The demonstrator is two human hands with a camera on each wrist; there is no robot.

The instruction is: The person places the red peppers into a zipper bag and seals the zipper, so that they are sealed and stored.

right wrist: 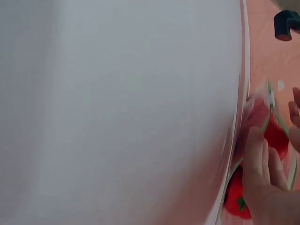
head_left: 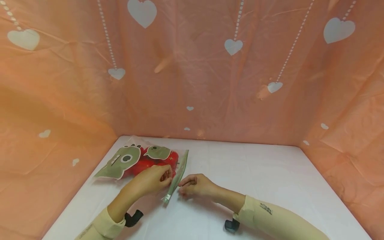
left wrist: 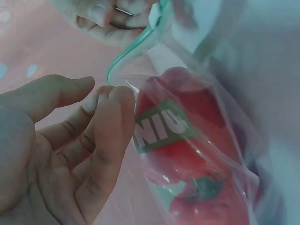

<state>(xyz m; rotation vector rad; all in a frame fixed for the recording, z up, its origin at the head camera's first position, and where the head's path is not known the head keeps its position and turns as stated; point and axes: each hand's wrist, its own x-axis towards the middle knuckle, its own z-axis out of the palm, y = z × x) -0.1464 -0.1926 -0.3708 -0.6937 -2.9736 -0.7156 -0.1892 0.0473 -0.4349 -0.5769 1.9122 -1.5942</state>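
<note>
A clear zip bag [head_left: 133, 173] with green printed shapes lies at the left of the table. Inside it are red, pepper-like vegetables [left wrist: 187, 103] with green stems. Its green zip strip [head_left: 179, 173] faces right, a pale slider [left wrist: 154, 16] at the near end. My left hand [head_left: 154, 180] is over the zip side of the bag, fingers bent loosely; in the left wrist view a gap shows between thumb and fingertips, which are right at the plastic. Just right of the strip is my right hand [head_left: 198, 186], fingers loosely bent and holding nothing visible.
The white table [head_left: 246, 173] stretches to the right of the bag. Orange sheets with white hearts [head_left: 210, 83] hang around its back and sides. A black curved piece [head_left: 134, 218] sits under the left wrist, and another [head_left: 232, 226] under the right.
</note>
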